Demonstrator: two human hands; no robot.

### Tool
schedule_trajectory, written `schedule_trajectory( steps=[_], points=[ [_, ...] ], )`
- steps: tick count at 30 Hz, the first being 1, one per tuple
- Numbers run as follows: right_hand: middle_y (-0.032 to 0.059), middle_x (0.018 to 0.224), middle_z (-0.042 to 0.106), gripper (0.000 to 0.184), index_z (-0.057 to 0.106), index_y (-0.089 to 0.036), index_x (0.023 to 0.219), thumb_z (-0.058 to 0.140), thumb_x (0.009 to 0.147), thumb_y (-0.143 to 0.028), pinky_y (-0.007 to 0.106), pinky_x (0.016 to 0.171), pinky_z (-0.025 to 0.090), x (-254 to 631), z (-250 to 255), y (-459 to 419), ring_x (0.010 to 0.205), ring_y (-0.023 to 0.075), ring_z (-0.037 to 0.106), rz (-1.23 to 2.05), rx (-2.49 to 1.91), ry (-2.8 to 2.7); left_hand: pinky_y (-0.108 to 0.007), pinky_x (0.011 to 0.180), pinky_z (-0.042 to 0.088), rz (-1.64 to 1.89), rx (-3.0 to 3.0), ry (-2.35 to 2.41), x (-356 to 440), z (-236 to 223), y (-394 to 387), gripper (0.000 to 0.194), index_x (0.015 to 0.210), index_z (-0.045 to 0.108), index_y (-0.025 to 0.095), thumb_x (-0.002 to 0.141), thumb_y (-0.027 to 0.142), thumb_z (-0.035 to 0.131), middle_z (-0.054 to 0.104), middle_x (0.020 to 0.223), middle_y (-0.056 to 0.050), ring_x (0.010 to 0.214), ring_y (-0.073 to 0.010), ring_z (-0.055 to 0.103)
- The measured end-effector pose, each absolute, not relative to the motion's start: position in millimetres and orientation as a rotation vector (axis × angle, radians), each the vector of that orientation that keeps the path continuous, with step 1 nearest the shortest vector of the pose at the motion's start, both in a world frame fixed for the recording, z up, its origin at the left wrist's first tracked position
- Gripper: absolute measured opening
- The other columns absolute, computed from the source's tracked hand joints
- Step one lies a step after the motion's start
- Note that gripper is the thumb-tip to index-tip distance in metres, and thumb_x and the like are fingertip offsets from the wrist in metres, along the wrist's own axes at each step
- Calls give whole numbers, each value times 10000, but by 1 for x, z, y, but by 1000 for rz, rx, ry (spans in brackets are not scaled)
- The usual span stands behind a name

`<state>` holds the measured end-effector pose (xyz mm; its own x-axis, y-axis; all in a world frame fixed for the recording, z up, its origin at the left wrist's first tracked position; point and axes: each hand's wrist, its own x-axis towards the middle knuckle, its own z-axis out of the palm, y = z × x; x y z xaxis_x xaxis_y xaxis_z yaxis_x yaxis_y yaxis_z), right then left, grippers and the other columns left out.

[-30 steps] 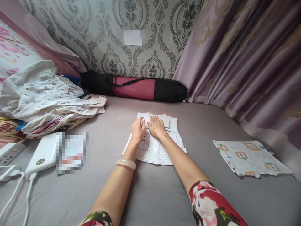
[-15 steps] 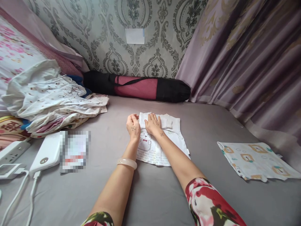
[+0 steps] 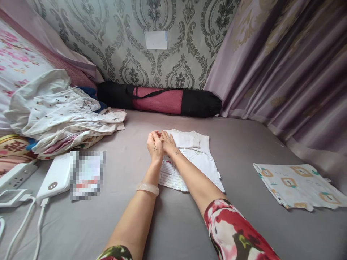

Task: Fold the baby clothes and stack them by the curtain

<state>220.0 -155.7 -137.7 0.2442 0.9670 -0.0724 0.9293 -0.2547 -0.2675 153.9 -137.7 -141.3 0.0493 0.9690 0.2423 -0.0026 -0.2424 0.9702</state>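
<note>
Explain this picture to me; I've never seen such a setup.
No machine here: a person works bare-handed, and a camera worn on that person's head looks forward and down. The right hand rests on a white garment, fingers extended; the left hand curls at its left edge, and whether it grips anything is unclear. The garment lies on a grey sheet. To the left are heaped clothes and a white device with a cable; to the right, a patterned cloth.

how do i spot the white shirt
Find the black-and-pink bag along the wall. On the grey sheet before it, the white shirt lies partly under the right hand. Unlike the orange-patterned cloth farther right, it has rows of small print.
</note>
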Motion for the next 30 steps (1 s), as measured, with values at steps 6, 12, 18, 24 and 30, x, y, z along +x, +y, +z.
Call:
schedule_trajectory(
  steps=[6, 12, 18, 24, 30],
  points=[
    [94, 1606, 199, 571, 258, -175, 1528, 172, 1003, -382, 520, 1170, 27, 233, -127, -177, 1480, 255, 105, 185, -2410, -1563, -313, 888, 506, 1272, 1514, 991, 159, -141, -142, 375, 1030, 600, 191, 975, 426, 313, 697, 1035, -97, 991, -184, 658],
    [68, 1613, 179, 569, 277, -214, 1523, 175, 993, -392, 571, 1154, 26, 252, -140, -192, 1484, 276, 68, 200, -2506, -1527, -413, 1046, 415, 877, 1836, 992, 163, -144, -154, 455, 1231, 566, 174, 975, 441, 301, 620, 1287, -135, 1225, -255, 560],
    [55, 1624, 131, 629, 226, -237, 1540, 332, 945, -409, 554, 1161, 25, 255, -145, -193, 1487, 270, 44, 281, -2564, -1574, -404, 1016, 444, 727, 1997, 920, 164, -150, -157, 510, 1267, 555, 167, 984, 464, 252, 621, 1292, -149, 1213, -262, 576],
    [71, 1604, 213, 562, 276, -226, 1525, 174, 985, -345, 549, 1162, 21, 265, -134, -209, 1478, 256, 118, 140, -2536, -1326, -424, 1094, 369, 655, 2091, 954, 166, -152, -155, 557, 1347, 492, 111, 987, 439, 222, 511, 1416, -187, 1328, -267, 475],
    [81, 1586, 264, 553, 353, -235, 1494, 169, 987, -358, 588, 1144, 46, 272, -146, -219, 1468, 271, 139, 104, -2611, -1220, -451, 1110, 333, 647, 2257, 900, 169, -164, -154, 541, 1348, 494, 112, 987, 406, 219, 555, 1371, -185, 1314, -277, 483]
  ],
)
